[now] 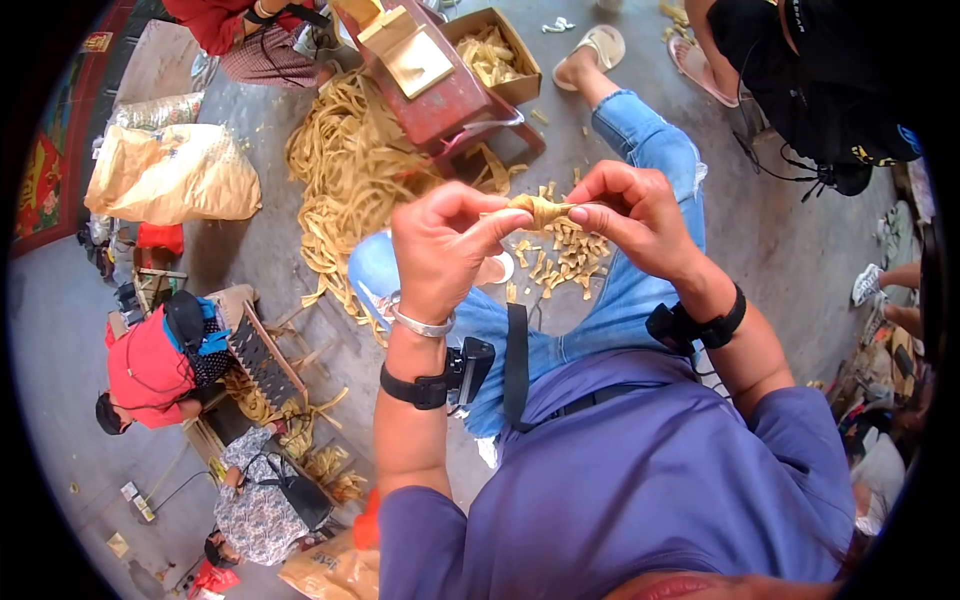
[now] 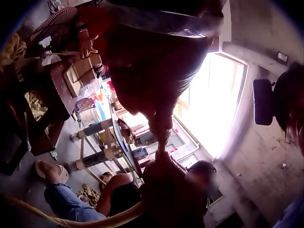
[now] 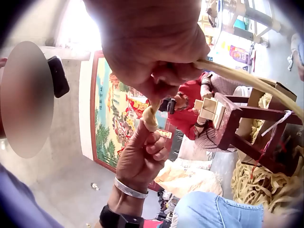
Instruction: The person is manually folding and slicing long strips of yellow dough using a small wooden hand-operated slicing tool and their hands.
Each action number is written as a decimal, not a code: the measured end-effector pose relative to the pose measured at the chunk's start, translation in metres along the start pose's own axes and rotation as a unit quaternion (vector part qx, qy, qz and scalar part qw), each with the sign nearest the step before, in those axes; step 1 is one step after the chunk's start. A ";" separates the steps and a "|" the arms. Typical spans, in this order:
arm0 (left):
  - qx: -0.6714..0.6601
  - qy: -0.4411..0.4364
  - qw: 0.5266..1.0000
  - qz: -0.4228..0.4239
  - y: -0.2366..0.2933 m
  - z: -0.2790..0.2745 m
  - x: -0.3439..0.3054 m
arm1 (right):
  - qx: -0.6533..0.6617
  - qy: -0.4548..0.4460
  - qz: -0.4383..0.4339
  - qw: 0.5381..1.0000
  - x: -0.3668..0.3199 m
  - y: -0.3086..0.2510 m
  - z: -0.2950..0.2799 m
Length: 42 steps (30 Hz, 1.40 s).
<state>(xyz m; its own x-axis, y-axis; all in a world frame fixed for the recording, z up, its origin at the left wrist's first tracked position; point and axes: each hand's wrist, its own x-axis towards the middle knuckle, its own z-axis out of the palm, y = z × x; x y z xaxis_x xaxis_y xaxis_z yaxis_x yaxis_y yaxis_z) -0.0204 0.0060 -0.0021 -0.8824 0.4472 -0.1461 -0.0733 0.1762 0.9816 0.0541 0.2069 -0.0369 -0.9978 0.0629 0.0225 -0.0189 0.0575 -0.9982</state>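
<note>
In the head view my left hand (image 1: pixel 440 245) and right hand (image 1: pixel 645 220) are raised in front of my lap, close together. Between them stretches a pale yellow flat strip (image 1: pixel 543 211), bunched and twisted at its middle, with thumb and fingers of each hand pinching it. A tail of the strip (image 3: pixel 256 83) runs out from the right hand in the right wrist view, where the left hand (image 3: pixel 140 159) grips the lower part. Both hands look dark in the left wrist view. Beneath them on the floor lie many small knotted pieces (image 1: pixel 572 260).
A tangled heap of long yellow strips (image 1: pixel 350 170) covers the floor ahead, beside a red stool (image 1: pixel 430 100) bearing a wooden block (image 1: pixel 420 65). Behind it stands a cardboard box (image 1: pixel 525 85). Other people sit around; a tan sack (image 1: pixel 175 175) lies at the left.
</note>
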 end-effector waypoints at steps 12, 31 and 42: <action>-0.054 -0.168 0.984 0.025 -0.016 -0.017 0.024 | -0.037 -0.031 0.017 0.999 0.008 0.004 -0.003; -0.180 -0.001 0.982 -0.064 -0.039 -0.096 0.136 | -0.200 -0.098 -0.202 0.954 0.194 0.013 0.015; -0.224 0.018 0.970 -0.091 -0.086 -0.122 0.223 | -0.246 -0.016 -0.215 0.945 0.288 0.070 0.027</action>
<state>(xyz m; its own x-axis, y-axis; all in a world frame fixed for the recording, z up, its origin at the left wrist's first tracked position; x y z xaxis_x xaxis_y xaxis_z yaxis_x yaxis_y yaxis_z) -0.2674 -0.0167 -0.1040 -0.8510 0.4120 -0.3256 -0.4168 -0.1527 0.8961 -0.2367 0.2020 -0.1020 -0.9064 -0.1016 0.4099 -0.3983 0.5281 -0.7499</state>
